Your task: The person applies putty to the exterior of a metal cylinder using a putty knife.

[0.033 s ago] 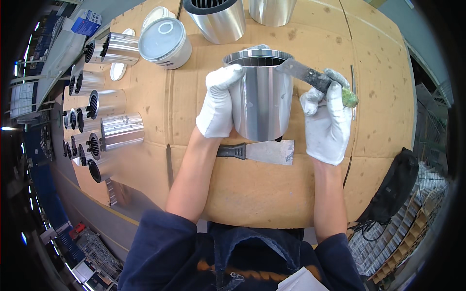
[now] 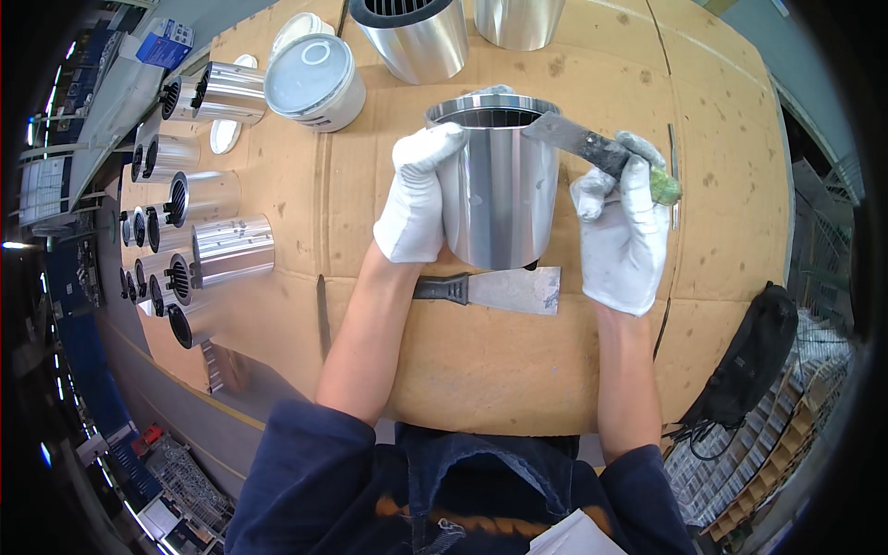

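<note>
A shiny metal cylinder (image 2: 502,199) with dark ribs inside its top opening is held up over the table. My left hand (image 2: 418,190), in a white glove, grips it with the thumb on the near left side; its other fingers are mostly hidden behind. My gloved right hand (image 2: 627,227) is closed around a small putty knife (image 2: 592,148) with a dark, worn grip and a green end. The knife's blade reaches the cylinder's right rim; whether it touches is hard to tell. Below the cylinder lies a wider scraper (image 2: 509,289) with a black handle, flat on the cardboard.
Cardboard (image 2: 731,231) covers the table. Several metal cylinders (image 2: 231,248) lie along the left edge, and larger ones (image 2: 421,46) stand at the back. A lidded white bucket (image 2: 314,83) sits back left. A black bag (image 2: 747,356) lies at the right edge, near a thin rod (image 2: 673,176).
</note>
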A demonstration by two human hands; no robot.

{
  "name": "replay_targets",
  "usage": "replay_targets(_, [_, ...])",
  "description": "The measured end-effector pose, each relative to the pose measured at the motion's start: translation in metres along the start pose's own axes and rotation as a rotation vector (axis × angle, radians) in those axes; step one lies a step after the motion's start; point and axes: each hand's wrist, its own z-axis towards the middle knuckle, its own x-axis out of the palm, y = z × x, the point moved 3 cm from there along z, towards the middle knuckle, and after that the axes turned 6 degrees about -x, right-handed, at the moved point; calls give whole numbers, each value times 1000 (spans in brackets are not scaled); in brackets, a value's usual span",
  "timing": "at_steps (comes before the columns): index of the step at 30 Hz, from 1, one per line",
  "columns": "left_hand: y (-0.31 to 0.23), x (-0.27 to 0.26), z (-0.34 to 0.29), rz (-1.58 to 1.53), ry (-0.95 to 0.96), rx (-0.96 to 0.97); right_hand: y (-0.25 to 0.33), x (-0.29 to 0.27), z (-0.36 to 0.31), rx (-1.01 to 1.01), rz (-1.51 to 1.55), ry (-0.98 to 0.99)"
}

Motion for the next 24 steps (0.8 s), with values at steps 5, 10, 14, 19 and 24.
replay_targets(5, [-4, 6, -4, 34, -16, 10, 1, -2, 2, -16, 2, 3])
replay_targets(10, [-8, 10, -6, 23, 2, 4, 19, -2, 7, -103, 201, 70])
replay_targets(14, [-7, 7, -6, 44, 0, 6, 35, 10, 11, -72, 54, 67])
replay_targets(19, [-7, 9, -8, 62, -16, -7, 29, 11, 13, 17, -182, -92])
replay_targets(24, [-5, 10, -6, 16, -13, -16, 21, 11, 14, 22, -199, -76])
